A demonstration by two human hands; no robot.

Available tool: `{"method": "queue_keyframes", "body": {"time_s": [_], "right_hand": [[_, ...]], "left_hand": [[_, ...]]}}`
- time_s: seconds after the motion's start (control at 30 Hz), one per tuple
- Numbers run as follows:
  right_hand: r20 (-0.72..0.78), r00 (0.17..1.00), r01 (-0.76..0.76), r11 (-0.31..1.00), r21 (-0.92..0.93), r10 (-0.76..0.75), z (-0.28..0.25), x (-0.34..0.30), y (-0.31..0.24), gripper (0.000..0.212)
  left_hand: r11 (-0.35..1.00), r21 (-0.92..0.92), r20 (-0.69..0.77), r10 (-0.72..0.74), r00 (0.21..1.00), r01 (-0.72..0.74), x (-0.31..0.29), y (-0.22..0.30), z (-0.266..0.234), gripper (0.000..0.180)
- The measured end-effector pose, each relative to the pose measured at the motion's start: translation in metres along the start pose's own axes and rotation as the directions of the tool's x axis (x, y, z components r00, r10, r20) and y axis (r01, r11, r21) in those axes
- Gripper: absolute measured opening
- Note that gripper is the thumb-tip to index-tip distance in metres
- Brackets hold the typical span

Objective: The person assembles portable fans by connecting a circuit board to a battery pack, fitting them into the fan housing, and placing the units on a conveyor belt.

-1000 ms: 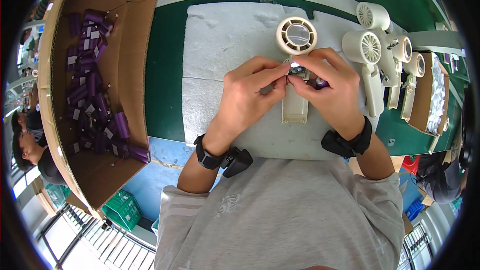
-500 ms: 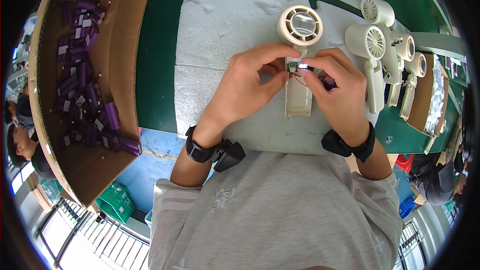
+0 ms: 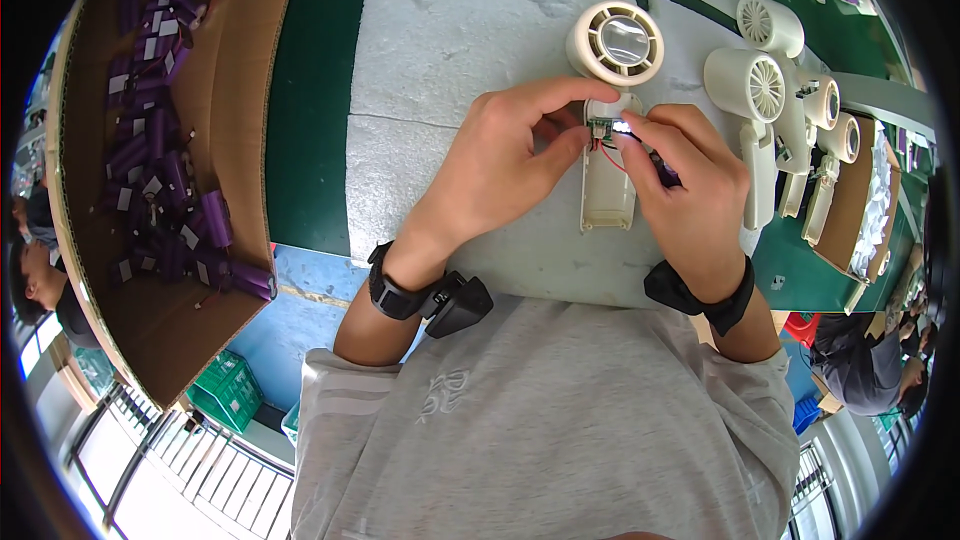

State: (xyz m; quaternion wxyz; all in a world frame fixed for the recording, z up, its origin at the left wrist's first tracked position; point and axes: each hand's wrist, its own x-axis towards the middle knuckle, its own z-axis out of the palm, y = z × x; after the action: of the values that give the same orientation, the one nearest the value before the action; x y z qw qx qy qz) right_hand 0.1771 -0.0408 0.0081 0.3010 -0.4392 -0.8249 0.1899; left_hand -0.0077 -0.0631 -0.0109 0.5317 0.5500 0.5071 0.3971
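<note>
A cream handheld fan (image 3: 585, 50) lies with its round head away from me and its hollow handle shell (image 3: 607, 202) toward me. My left hand (image 3: 500, 160) grips the upper part of the handle, thumb and fingertips on either side of its left edge. In the shell's top sits a small green circuit board (image 3: 600, 128) with a glowing white display (image 3: 621, 127). My right hand (image 3: 695, 185) pinches the board's right end by the display. A purple battery (image 3: 666, 174) shows partly within the right hand's curled fingers. Red wire (image 3: 613, 160) runs from the board toward it.
Under the fan lies a white foam sheet (image 3: 430, 60) on the green table (image 3: 300, 160). A cardboard box (image 3: 235, 90) of purple batteries (image 3: 165, 160) stands at left. Several cream fans (image 3: 745, 85) lie to the right, beside another box (image 3: 838, 240) with white pieces. Other people are at both sides.
The view has shifted slightly, so the fan and both hands appear a little further right. Both hands keep the same grip, and the display stays lit.
</note>
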Motion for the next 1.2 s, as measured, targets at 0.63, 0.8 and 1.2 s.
{"method": "queue_keyframes", "body": {"time_s": [0.63,0.8,1.2], "right_hand": [[0.217,0.961,-0.203,0.970,0.134,0.171,-0.006,0.009,0.017,0.017],[0.379,0.924,-0.147,0.967,0.209,0.059,-0.033,0.010,0.020,0.024],[0.039,0.987,0.159,0.980,-0.123,-0.155,-0.037,-0.040,0.037,0.011]], "left_hand": [[0.886,0.344,-0.003,0.331,0.944,-0.310,0.002,-0.004,0.002,0.037],[0.933,0.285,0.052,0.212,0.976,-0.218,0.004,0.003,0.003,0.037],[0.985,0.063,-0.045,0.161,0.986,-0.158,0.000,-0.014,0.014,0.034]]}}
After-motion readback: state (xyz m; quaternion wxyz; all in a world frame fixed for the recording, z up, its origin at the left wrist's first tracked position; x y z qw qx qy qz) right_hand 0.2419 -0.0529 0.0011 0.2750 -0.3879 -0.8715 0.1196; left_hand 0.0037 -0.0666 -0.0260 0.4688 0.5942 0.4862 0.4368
